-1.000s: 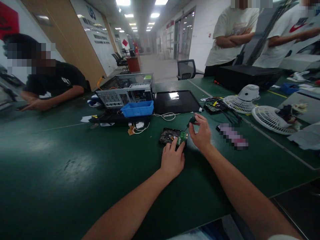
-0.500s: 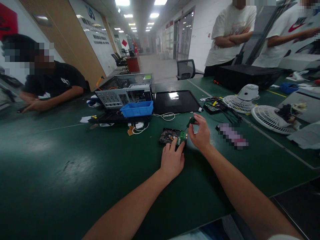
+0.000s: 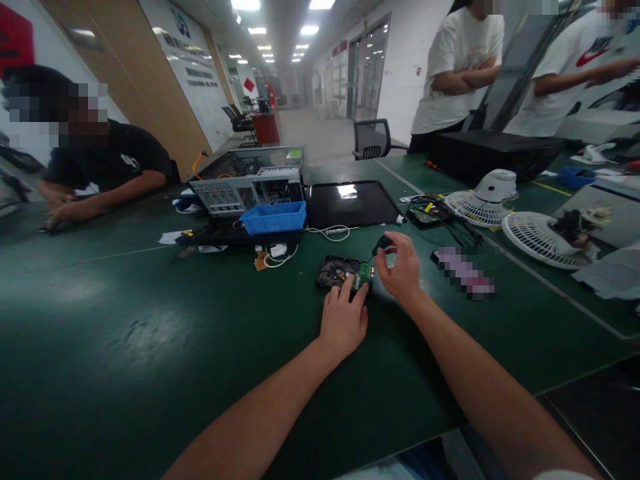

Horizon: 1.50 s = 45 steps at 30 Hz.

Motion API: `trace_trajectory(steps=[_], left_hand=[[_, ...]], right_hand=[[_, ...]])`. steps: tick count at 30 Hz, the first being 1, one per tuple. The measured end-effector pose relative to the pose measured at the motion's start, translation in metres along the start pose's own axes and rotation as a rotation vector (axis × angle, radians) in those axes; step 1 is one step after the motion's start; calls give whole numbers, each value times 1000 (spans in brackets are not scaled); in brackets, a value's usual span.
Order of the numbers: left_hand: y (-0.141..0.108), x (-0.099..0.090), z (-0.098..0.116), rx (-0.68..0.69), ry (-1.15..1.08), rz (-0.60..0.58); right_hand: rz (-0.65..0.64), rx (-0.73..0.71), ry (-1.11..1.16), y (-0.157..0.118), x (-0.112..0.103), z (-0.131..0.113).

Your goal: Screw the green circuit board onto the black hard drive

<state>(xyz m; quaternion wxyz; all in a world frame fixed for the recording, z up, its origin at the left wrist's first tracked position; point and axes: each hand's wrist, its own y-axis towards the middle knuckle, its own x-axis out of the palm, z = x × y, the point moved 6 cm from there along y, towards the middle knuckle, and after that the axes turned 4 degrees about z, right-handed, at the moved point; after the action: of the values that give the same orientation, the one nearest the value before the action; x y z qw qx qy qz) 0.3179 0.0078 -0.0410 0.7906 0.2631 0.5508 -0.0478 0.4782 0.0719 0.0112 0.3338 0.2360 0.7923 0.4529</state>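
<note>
The green table (image 3: 200, 300) bears a hard drive (image 3: 332, 271) under the left hand (image 3: 344, 325), a dark screen (image 3: 353, 207) beyond the right hand (image 3: 401, 268), and white fan parts (image 3: 530, 237) well to that hand's right.

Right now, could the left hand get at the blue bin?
Likely yes: once the left hand leaves the hard drive, just low clutter, a white cable and small scraps, seems to lie before the blue bin.

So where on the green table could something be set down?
Widest: the green table left of the left forearm, nearer than the blue tray. Smaller: between left forearm and right forearm. Crowded: the hard drive, left fingers on it, right fingers beside; the far strip with computer case and dark panel; and the far right, with white fan parts.
</note>
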Motion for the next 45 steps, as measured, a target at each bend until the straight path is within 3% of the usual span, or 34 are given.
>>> trace_trajectory(steps=[13, 19, 26, 34, 45], left_hand=[[0, 1, 1, -5, 5, -7], [0, 0, 0, -7, 1, -15], [0, 0, 0, -2, -3, -9], [0, -1, 1, 1, -2, 0], [0, 2, -1, -9, 4, -13]], right_hand=[[0, -15, 48, 1, 1, -3], [20, 44, 4, -2, 2, 4], [-25, -7, -23, 0, 1, -2], [73, 8, 49, -1, 1, 3], [36, 6, 12, 1, -1, 1]])
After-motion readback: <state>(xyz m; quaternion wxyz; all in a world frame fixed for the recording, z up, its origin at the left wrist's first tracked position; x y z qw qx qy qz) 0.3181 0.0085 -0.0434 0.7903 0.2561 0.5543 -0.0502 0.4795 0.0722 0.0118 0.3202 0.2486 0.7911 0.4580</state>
